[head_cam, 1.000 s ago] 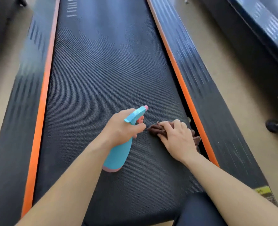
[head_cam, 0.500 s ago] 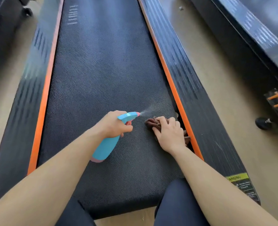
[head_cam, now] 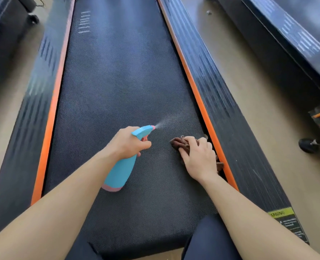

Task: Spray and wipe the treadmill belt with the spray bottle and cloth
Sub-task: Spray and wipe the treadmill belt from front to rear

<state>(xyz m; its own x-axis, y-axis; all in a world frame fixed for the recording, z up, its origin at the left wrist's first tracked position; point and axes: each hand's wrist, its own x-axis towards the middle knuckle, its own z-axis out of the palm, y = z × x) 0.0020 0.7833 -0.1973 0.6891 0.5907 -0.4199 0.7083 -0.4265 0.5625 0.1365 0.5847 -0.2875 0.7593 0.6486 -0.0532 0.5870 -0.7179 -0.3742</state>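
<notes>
A: Status of the left hand (head_cam: pixel 127 142)?
B: It grips the neck of the light-blue plastic spray bottle (head_cam: pixel 120 171) with a pink base, fingers curled on the trigger. A fine mist (head_cam: pixel 166 121) leaves the nozzle over the black textured treadmill belt (head_cam: pixel 117 81).
A: And the right hand (head_cam: pixel 198 156)?
B: Its fingers curl over the bunched brown cloth (head_cam: pixel 178 142), pressing it onto the belt's right edge, beside the orange side strip (head_cam: pixel 196 94).

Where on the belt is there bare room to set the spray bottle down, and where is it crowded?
Bare: the belt between the spray bottle and the left orange strip, and the far stretch beyond the mist. Crowded: the near right edge, where the right hand grips the brown cloth beside the right orange strip.
</notes>
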